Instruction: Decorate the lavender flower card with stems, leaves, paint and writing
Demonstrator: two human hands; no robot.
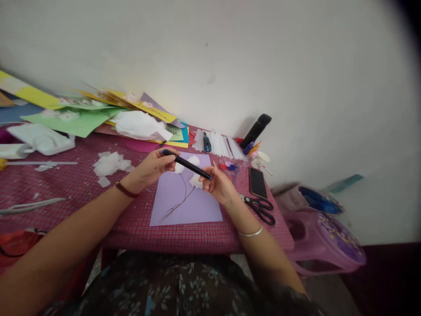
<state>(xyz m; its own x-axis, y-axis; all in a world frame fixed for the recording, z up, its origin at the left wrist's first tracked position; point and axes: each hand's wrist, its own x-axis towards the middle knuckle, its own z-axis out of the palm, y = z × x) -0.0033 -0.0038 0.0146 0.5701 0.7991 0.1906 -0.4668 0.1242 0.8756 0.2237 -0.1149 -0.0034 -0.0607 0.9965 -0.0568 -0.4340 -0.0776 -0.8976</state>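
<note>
The left hand (157, 164) and right hand (217, 184) are each pinching one end of a black marker (189, 165), which is slanting above a purple sheet (199, 211) lying on the counter (131, 224).

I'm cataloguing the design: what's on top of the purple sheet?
White flowers and thin dark stems. The pen and right hand hide parts of the flowers.

I saw room to pass over the near half of the purple paper (204, 208), below the pen (188, 166) bridging the left hand (158, 164) and right hand (219, 186). Scissors (259, 206) and a phone (257, 182) crowded the table's (279, 232) right side; white strips (219, 145), piled cards (83, 126) and the wall (184, 57) obstructed the back.
</note>
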